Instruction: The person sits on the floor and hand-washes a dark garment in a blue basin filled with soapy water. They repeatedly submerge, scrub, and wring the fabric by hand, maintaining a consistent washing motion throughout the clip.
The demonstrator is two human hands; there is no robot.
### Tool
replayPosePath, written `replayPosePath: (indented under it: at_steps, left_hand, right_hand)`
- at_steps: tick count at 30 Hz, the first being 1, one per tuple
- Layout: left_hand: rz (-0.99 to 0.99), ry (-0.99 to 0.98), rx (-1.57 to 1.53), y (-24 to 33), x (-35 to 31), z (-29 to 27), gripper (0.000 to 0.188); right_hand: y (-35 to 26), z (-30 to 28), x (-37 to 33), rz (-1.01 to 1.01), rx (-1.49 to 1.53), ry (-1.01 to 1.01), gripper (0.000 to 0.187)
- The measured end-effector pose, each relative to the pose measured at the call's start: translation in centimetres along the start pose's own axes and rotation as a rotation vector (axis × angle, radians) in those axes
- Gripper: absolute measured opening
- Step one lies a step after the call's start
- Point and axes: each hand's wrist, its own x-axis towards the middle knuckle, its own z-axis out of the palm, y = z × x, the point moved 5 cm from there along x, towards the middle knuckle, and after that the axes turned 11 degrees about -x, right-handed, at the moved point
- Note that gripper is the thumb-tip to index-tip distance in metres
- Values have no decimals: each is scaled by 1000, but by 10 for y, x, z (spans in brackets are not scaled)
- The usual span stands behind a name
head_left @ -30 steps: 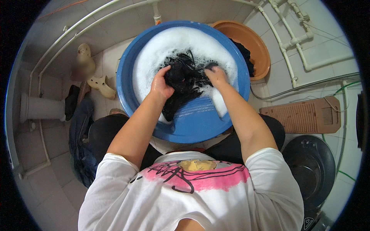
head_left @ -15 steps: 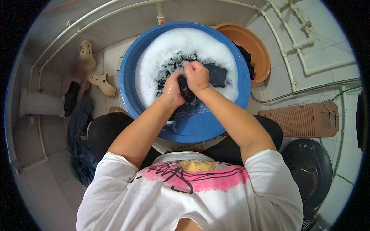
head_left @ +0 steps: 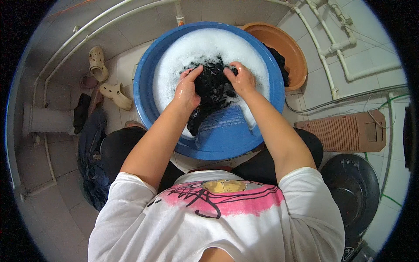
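Note:
In front of me stands a large blue washtub with a ridged slope built into its near side. White suds fill most of it. A wet black garment lies bunched in the middle, one end trailing toward the near left over the ridges. My left hand grips its left side, thumb on top and fingers hidden beneath the cloth. On the far right side, my right hand holds the same garment between thumb and curled fingers. What kind of garment it is, I cannot make out.
An orange basin holding dark cloth stands behind the tub at right. A brown washboard and a black basin lie to my right. Pale clogs and dark blue clothing are at left. White pipes line the walls.
My hands have moved apart from being pressed together around the bunched cloth. The black garment is now spread wider between them, and more of the tub's ridged slope shows.

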Motion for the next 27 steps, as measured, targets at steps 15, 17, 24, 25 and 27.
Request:
replayPosePath:
  at_steps: [15, 17, 24, 25, 27]
  left_hand:
    - [-112, -40, -137, -13, 36, -49, 30]
    - [-45, -148, -110, -12, 17, -40, 29]
    - [-35, 186, 128, -14, -13, -7, 27]
    - [-45, 258, 164, -13, -16, -8, 26]
    - [-89, 60, 100, -10, -14, 7, 27]
  right_hand:
    - [-112, 2, -39, -439, 623, 9, 26]
    - [-135, -21, -62, -374, 815, 3, 25]
    - [-100, -18, -38, -284, 407, 262, 22]
    - [-81, -12, -25, -85, 417, 218, 22]
    - [-42, -6, -3, 91, 238, 87, 22]
